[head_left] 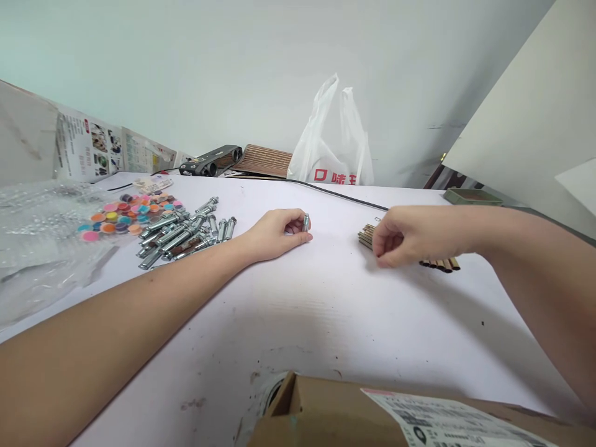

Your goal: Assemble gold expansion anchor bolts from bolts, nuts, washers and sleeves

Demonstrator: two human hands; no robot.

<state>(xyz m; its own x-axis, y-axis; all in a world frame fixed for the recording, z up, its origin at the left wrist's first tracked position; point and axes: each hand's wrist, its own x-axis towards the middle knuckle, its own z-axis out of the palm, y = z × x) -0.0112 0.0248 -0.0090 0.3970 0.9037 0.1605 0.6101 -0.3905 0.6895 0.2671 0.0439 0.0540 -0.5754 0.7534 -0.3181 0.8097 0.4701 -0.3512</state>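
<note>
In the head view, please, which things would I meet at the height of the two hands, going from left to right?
Clear plastic → colourful discs → pile of metal bolts → left hand, holding a small metal bolt → right hand.

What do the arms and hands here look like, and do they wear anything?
They are a person's: the left hand and right hand are ungloved, with no watch or bracelet showing. The left arm and right arm show no sleeves or cables.
</note>
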